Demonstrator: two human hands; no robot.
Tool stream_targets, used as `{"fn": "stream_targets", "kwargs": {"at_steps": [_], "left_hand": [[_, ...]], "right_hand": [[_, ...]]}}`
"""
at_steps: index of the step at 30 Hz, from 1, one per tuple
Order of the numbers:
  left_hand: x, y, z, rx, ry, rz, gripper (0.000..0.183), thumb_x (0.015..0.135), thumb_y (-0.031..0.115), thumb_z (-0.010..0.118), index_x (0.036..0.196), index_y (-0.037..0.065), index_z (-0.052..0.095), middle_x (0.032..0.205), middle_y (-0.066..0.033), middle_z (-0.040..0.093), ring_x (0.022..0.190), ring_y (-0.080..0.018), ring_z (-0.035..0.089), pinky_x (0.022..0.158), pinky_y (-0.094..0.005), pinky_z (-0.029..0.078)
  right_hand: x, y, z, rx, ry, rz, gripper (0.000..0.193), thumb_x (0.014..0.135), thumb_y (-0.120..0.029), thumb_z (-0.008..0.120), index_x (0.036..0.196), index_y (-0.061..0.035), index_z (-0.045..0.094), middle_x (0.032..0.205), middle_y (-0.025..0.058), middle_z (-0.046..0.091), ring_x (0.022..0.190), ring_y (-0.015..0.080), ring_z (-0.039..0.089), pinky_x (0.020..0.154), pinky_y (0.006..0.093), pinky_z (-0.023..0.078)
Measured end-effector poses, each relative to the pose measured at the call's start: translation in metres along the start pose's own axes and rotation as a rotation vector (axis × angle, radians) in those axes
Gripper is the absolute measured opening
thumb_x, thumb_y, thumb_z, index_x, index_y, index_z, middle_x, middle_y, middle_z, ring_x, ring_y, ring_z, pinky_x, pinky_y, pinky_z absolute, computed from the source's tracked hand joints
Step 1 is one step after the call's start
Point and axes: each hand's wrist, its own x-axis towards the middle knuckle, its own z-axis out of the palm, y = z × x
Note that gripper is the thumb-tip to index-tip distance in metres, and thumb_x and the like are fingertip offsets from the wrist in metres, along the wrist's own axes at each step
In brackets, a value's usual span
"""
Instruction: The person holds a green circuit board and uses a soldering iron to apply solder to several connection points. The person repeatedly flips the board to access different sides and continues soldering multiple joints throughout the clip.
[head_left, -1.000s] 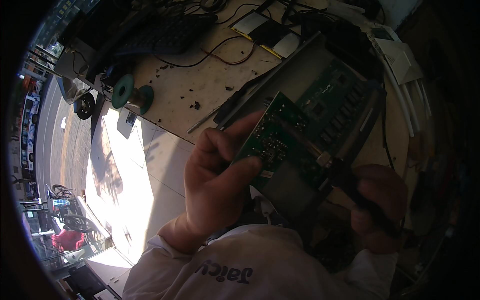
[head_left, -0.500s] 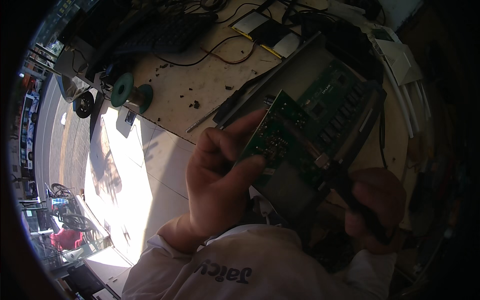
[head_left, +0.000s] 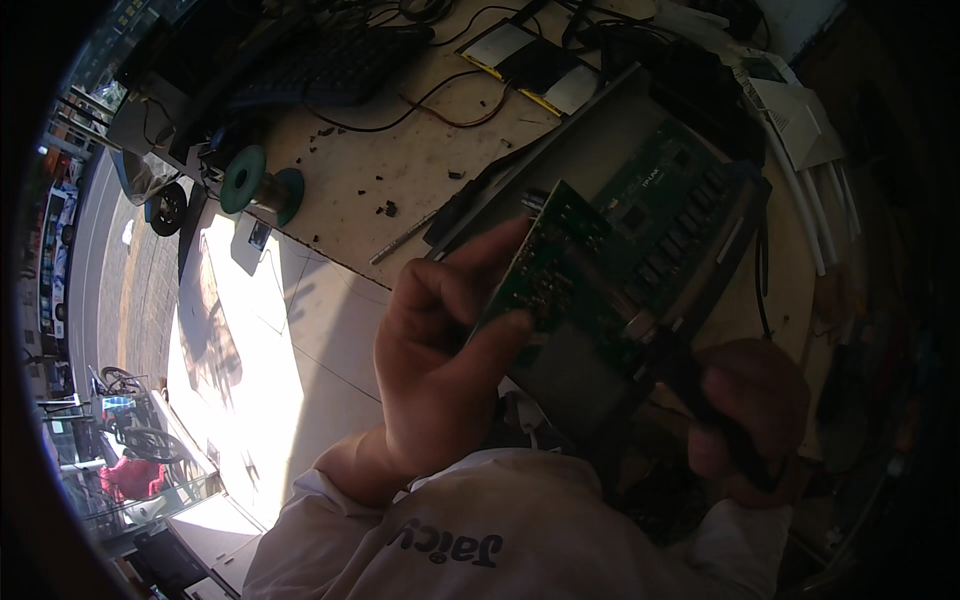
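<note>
A small green circuit board (head_left: 550, 260) is pinched at its left edge in my left hand (head_left: 440, 340), thumb on the near face. It is tilted, with its soldered side toward me. My right hand (head_left: 755, 400) is closed round the dark handle of a soldering iron (head_left: 700, 385). The iron's metal shaft points up and left, its end over the face of the small board; contact cannot be made out. Behind them lies an opened metal case (head_left: 540, 155) holding a larger green circuit board (head_left: 660, 215) with a row of dark components.
A solder spool (head_left: 262, 188) stands at the table's left edge. Dark crumbs (head_left: 388, 208) and a thin metal rod (head_left: 400, 242) lie on the tabletop. Farther back are a keyboard (head_left: 330, 70), cables and a yellow-edged flat panel (head_left: 530, 65). White plastic housings (head_left: 795, 120) sit at the right.
The small board has tipped slightly in my left hand. The soldering iron and my right hand have shifted only a little.
</note>
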Motion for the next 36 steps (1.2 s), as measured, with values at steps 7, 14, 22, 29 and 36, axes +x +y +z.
{"fn": "stream_targets", "kwargs": {"at_steps": [7, 14, 22, 29, 36], "left_hand": [[0.0002, 0.0016, 0.0, -0.045, -0.007, -0.014, 0.026, 0.089, -0.014, 0.06, 0.097, 0.005, 0.043, 0.148, -0.0304, 0.048, 0.123, -0.0252, 0.06, 0.1, -0.036, 0.05], [-0.0004, 0.0038, -0.0024, -0.073, -0.026, -0.041, 0.029, 0.089, -0.015, 0.059, 0.1, 0.005, 0.042, 0.148, -0.0303, 0.047, 0.126, -0.0263, 0.058, 0.102, -0.0371, 0.049], [-0.0008, 0.0043, -0.0004, -0.057, 0.006, -0.063, 0.028, 0.089, -0.014, 0.059, 0.099, 0.006, 0.042, 0.148, -0.0308, 0.046, 0.126, -0.0255, 0.057, 0.101, -0.0366, 0.05], [-0.0003, 0.0017, 0.0, -0.034, 0.003, -0.026, 0.027, 0.09, -0.014, 0.06, 0.098, 0.005, 0.042, 0.148, -0.0329, 0.046, 0.126, -0.0243, 0.058, 0.099, -0.0355, 0.05], [0.0008, 0.0003, -0.0018, -0.02, -0.011, -0.021, 0.026, 0.09, -0.013, 0.06, 0.098, 0.005, 0.043, 0.148, -0.0321, 0.047, 0.124, -0.0238, 0.058, 0.1, -0.0355, 0.049]], "right_hand": [[-0.0044, 0.0005, -0.0026, -0.034, 0.035, -0.014, 0.046, 0.092, -0.02, 0.073, 0.131, -0.0008, 0.056, 0.101, 0.0238, 0.07, 0.082, 0.0353, 0.073, 0.064, 0.0437, 0.059], [-0.0065, -0.0003, -0.0016, -0.02, 0.009, 0.022, 0.046, 0.094, -0.023, 0.072, 0.131, -0.0023, 0.056, 0.104, 0.0244, 0.069, 0.083, 0.0356, 0.072, 0.065, 0.0449, 0.06], [-0.0044, 0.0001, -0.0015, -0.038, -0.002, 0.009, 0.048, 0.093, -0.023, 0.073, 0.132, -0.0029, 0.055, 0.106, 0.0235, 0.068, 0.083, 0.0346, 0.072, 0.064, 0.0437, 0.059], [-0.0018, -0.0005, -0.0004, -0.077, -0.014, -0.008, 0.047, 0.093, -0.023, 0.073, 0.132, -0.0032, 0.056, 0.104, 0.0229, 0.069, 0.082, 0.0334, 0.072, 0.064, 0.0423, 0.059], [-0.0004, 0.0005, 0.0019, -0.098, 0.025, -0.017, 0.045, 0.091, -0.022, 0.074, 0.128, -0.0012, 0.058, 0.097, 0.021, 0.07, 0.078, 0.0323, 0.073, 0.062, 0.0409, 0.06]]}}
